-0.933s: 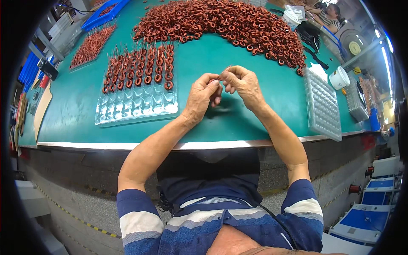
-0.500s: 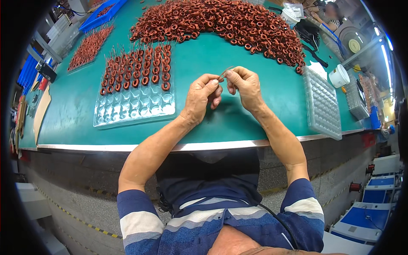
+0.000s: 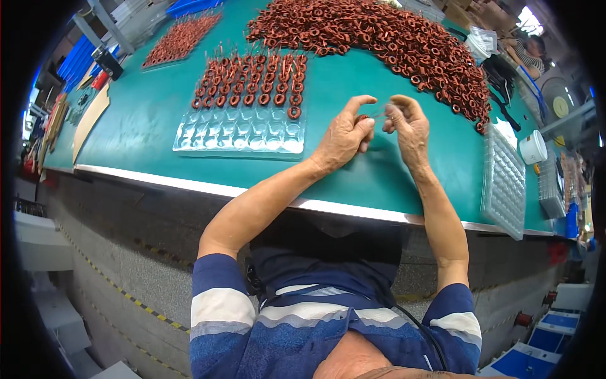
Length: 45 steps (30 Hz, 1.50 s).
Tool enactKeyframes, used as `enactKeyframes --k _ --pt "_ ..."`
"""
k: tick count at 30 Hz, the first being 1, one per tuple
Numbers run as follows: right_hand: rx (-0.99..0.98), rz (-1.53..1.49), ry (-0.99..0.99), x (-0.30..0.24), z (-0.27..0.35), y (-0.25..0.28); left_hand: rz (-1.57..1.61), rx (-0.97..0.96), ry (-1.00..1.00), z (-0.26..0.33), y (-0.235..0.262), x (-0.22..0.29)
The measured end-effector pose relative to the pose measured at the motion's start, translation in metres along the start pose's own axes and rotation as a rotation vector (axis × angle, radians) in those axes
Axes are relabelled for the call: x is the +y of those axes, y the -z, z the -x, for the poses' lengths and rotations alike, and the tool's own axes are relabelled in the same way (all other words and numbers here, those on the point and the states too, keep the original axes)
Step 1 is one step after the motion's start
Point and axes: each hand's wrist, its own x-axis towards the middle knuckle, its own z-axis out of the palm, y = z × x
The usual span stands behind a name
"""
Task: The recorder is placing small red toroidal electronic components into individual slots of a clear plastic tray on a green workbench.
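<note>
A small copper ring [image 3: 362, 118] sits pinched in the left hand [image 3: 344, 136], mostly hidden by the thumb and fingers, above the green table [image 3: 158, 120] just right of the clear tray [image 3: 243, 136]. Thin wire ends between the hands are too fine to make out. The right hand [image 3: 407, 126] has fingertips pressed together near the ring; whether they grip the wire I cannot tell.

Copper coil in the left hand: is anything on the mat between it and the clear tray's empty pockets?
Nothing visible. The left hand pinches the coil, the right hand at its leads. Bare green mat lies between it and the clear tray.
</note>
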Motion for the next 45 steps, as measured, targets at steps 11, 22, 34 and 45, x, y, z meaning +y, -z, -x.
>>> enactKeyframes --k 11,22,34,45 --pt "0.029 0.353 -0.046 0.017 -0.01 0.014 -0.755 0.429 -0.263 0.028 0.149 0.028" --pt "0.13 0.542 0.1 0.013 -0.059 0.05 -1.033 0.298 -0.115 0.019 0.154 0.023" --pt "0.217 1.414 0.374 0.054 -0.17 0.132 -0.949 0.274 -0.063 0.012 0.152 0.015" --pt "0.297 0.956 0.357 0.03 -0.141 0.143 -1.017 0.411 -0.204 0.016 0.151 0.029"
